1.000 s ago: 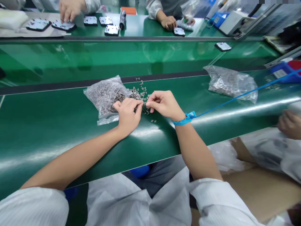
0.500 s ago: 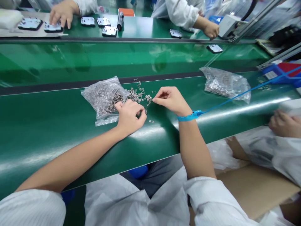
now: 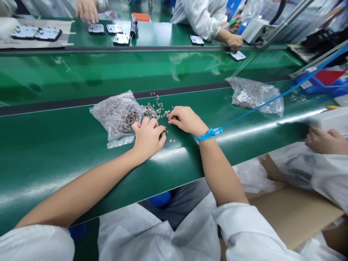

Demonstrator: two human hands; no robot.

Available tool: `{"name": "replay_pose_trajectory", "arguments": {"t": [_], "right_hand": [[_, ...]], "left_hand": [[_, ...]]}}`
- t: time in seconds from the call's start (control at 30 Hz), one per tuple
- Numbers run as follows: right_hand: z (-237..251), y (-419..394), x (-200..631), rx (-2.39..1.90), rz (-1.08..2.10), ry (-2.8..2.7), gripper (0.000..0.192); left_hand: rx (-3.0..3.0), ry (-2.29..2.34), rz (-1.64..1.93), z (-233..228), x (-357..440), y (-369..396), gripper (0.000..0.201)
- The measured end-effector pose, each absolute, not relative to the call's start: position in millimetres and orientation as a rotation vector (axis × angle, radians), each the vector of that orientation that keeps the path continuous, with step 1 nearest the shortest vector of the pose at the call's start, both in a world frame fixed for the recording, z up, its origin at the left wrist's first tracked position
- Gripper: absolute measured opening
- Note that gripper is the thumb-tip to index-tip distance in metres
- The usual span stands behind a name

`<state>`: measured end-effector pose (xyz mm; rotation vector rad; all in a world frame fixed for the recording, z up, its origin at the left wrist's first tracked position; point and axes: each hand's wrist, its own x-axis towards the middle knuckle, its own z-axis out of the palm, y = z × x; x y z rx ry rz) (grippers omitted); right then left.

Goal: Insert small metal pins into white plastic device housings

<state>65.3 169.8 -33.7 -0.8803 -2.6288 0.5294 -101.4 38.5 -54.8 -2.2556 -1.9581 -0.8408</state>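
Both hands, left hand (image 3: 148, 137) and right hand (image 3: 186, 120), have dropped onto the small metal parts (image 3: 154, 110)

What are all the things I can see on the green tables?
Small metal parts: a loose heap, silver, spilled on the near green surface by both hands.
Open plastic bag: one, clear, with metal parts inside, left of the heap.
Second plastic bag: one, clear with silvery contents, further right on the same surface.
Green table: near surface, with more green surfaces behind.
Flat plates: several, dark and silvery, on the far surface.
Other people's hands: at the far surface, with one more at the right edge.
Cardboard: brown, lower right.
Wrist strap: one, blue, with a blue cord, on the right wrist.
Left hand: curled, beside the heap.
Right hand: fingertips at the heap.
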Motion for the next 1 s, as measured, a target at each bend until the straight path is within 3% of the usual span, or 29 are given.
{"name": "replay_pose_trajectory", "arguments": {"t": [0.27,0.4,0.6,0.77,1.0], "right_hand": [[-29,172,76,-1.035,0.54,-2.69,0.017],[-23,169,78,-0.864,0.524,-2.691,0.005],[-30,165,68,-0.814,0.446,-2.637,0.026],[-41,169,63,-0.874,0.399,-2.629,0.012],[-35,168,64,-0.852,0.512,-2.498,0.008]], "left_hand": [[-2.305,-1.911,-0.809,-59,-104,41,0.018],[-2.339,-1.927,-0.839,-58,-105,41,0.02],[-2.435,-1.928,-0.847,-55,-105,42,0.023],[-2.319,-1.992,-0.962,-55,-103,43,0.017],[-2.232,-2.08,-1.05,-55,-103,45,0.009]]}}
